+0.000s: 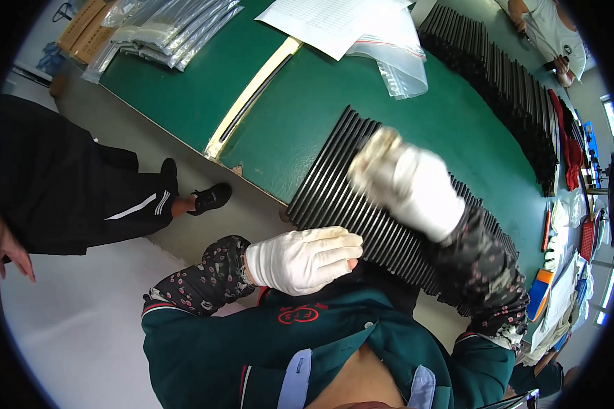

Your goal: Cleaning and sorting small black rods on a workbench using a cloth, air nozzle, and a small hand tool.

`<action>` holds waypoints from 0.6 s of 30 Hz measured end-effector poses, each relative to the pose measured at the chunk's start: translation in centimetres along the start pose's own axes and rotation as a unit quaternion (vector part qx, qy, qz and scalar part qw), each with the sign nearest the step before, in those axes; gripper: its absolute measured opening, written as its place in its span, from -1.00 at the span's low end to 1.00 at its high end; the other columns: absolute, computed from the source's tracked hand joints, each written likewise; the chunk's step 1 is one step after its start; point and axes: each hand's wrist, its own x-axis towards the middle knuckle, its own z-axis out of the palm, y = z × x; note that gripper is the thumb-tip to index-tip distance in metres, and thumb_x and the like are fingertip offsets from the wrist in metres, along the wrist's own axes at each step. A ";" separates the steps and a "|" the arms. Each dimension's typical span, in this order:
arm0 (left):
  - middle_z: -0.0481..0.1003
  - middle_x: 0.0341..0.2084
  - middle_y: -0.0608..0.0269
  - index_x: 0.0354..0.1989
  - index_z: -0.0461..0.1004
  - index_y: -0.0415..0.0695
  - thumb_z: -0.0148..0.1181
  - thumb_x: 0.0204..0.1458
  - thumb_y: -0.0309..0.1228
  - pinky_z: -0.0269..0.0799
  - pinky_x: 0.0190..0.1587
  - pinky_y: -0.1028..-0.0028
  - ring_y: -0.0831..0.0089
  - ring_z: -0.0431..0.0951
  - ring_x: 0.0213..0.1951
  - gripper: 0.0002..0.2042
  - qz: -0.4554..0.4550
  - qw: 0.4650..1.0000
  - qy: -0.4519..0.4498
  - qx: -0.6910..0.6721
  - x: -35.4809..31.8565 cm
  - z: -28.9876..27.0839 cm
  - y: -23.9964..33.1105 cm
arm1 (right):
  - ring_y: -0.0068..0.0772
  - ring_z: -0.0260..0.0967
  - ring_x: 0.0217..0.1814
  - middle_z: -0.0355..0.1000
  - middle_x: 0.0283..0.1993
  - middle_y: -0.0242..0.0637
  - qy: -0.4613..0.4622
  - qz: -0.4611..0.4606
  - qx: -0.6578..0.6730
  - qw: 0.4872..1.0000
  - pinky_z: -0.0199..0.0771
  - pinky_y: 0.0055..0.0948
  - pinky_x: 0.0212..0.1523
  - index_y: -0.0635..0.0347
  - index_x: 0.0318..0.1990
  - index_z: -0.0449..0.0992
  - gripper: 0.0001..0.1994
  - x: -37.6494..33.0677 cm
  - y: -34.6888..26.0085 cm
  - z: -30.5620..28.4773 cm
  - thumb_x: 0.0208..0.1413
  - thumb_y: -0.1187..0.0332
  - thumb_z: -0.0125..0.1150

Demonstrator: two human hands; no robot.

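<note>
A row of long black strips (341, 184) lies side by side on the green table (198, 95) in front of me. My left hand (305, 259), in a white glove, lies flat with straight fingers against the near ends of the strips and holds nothing. My right hand (409, 184), also in a white glove with soiled fingertips, is over the middle of the row with curled fingers. It is blurred by motion, so I cannot tell whether it grips anything. Both forearms wear dark flowered sleeve covers.
A second long row of black strips (512, 82) runs along the far right. Clear plastic bags (399, 65), white papers (327, 20) and bagged strips (170, 27) lie at the back. A pale bar (252, 95) crosses the table. One person (116, 198) stands at left, another (552, 34) at top right.
</note>
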 end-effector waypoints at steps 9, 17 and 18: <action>0.48 -0.10 -0.16 -0.11 0.41 -0.39 0.21 -0.21 -0.59 0.47 0.07 0.12 0.04 0.52 -0.02 -0.61 0.010 1.000 0.010 -0.011 0.2 0.1 -0.4 | -0.25 0.39 -0.40 0.33 -0.39 -0.21 0.090 0.136 0.157 0.974 0.51 -0.50 -0.30 0.24 -0.28 0.41 -0.90 -0.4 1.4 1.3 0.04 0.47 0.12; 0.50 -0.17 0.01 -0.26 0.42 -0.32 0.25 -0.15 -0.56 0.50 -0.05 0.14 0.07 0.53 -0.07 -0.75 0.045 0.996 0.026 0.067 0.5 -0.4 -0.1 | -0.15 0.46 -0.34 0.46 -0.35 -0.30 -0.003 0.078 0.269 0.960 0.50 -0.32 -0.33 0.09 -0.18 0.54 -0.75 0.9 -1.3 -1.6 -0.07 0.33 0.25; 0.50 -0.17 0.01 -0.26 0.42 -0.32 0.25 -0.15 -0.56 0.50 -0.05 0.14 0.07 0.53 -0.07 -0.75 0.044 0.996 0.027 0.071 0.7 -1.0 -0.1 | -0.14 0.45 -0.33 0.47 -0.34 -0.30 0.036 0.120 0.289 0.949 0.50 -0.32 -0.32 0.07 -0.14 0.55 -0.72 0.7 -1.2 -1.1 -0.09 0.37 0.25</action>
